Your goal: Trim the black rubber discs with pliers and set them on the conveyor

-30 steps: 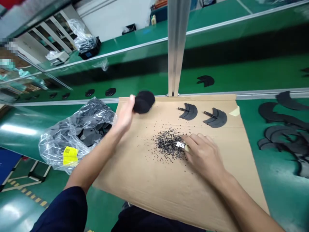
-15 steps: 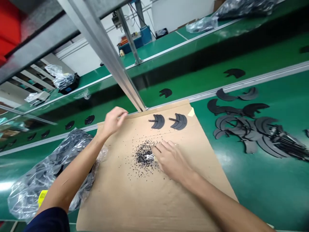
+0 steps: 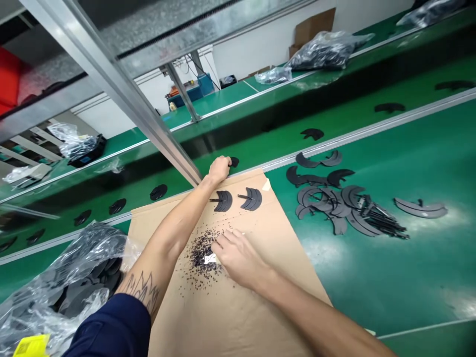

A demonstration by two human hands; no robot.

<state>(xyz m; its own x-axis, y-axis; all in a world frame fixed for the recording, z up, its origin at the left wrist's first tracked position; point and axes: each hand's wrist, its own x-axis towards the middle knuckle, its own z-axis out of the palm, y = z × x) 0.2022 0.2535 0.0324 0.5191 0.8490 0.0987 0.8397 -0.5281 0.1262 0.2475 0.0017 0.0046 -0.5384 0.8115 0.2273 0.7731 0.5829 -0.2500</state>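
Observation:
My left hand (image 3: 219,168) reaches past the far edge of the cardboard sheet (image 3: 230,307) to the conveyor belt, its fingers curled on a small black round piece (image 3: 234,161). Nearer to me, my right hand (image 3: 238,255) rests on the cardboard, fingers closed on a small shiny metal piece (image 3: 210,258). That piece sits in a pile of black crumbs (image 3: 201,250). Two black fan-shaped parts (image 3: 224,201) (image 3: 253,198) lie between my hands.
A heap of black curved parts (image 3: 334,198) lies on the green table to the right. A clear plastic bag of black parts (image 3: 63,277) sits at the left. More black pieces (image 3: 159,191) ride the belt. A slanted aluminium post (image 3: 148,129) rises behind the cardboard.
My left hand has stretched forward from the cardboard's far edge to the belt. The view has swung to the right. My right hand stays on the crumb pile.

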